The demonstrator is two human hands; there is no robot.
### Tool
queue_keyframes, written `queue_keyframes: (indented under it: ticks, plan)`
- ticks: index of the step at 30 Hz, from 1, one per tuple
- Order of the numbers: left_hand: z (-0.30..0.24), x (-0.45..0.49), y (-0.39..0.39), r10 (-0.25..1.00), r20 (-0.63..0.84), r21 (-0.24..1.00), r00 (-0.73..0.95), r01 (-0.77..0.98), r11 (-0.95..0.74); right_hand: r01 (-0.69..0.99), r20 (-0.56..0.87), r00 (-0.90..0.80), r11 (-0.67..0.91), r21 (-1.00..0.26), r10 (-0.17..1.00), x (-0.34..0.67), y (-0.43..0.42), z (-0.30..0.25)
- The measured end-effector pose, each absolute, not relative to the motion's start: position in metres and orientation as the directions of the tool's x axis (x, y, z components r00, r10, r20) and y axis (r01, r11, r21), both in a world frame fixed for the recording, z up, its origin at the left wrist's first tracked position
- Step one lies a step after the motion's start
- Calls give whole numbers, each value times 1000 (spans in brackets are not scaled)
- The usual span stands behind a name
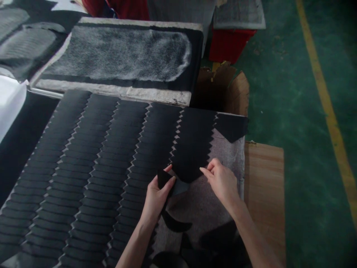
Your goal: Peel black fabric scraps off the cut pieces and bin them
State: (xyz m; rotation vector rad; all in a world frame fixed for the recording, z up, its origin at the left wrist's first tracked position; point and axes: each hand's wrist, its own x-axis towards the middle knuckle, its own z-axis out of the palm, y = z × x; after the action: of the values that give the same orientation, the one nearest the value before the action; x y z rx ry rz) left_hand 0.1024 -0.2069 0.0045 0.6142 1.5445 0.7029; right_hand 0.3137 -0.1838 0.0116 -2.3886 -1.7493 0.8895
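Black curved cut fabric pieces [178, 188] sit clamped in the left hand [157, 197] grip, over the grey felt underlay [225, 149].
Right hand [221, 182] fingertips pinch together on the black serrated strip [192, 149] edge; lifting low along the cut line should avoid tearing it.

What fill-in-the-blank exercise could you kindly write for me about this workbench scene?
1. The left hand holds a cut piece coloured ____.
2. The right hand touches the edge of the black sheet, which lies on felt coloured ____.
3. The green floor bears a painted line coloured ____.
4. The crate beyond the cardboard box is ____.

Missing words: black; grey; yellow; red.
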Motion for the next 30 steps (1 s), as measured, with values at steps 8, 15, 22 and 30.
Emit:
queue_keyframes:
  ticks: [8, 15, 22, 30]
  plan:
    - [31, 105, -216, 638, -767, 634, 69, -70, 770, 741, -218, -111, -66, -668, 970, 305, -208, 45]
    - [28, 106, -232, 519, -814, 505, 262, -123, 854, 362, -242, -394, -93, -928, 887, 289, -229, 55]
    - [30, 103, -243, 635, -731, 645, 251, -52, 763, 349, -411, -271, -309, -885, 870, 301, -225, 60]
    - [25, 95, -232, 684, -717, 686, 131, -41, 727, 558, -498, -374, -239, -795, 782, 290, -206, 50]
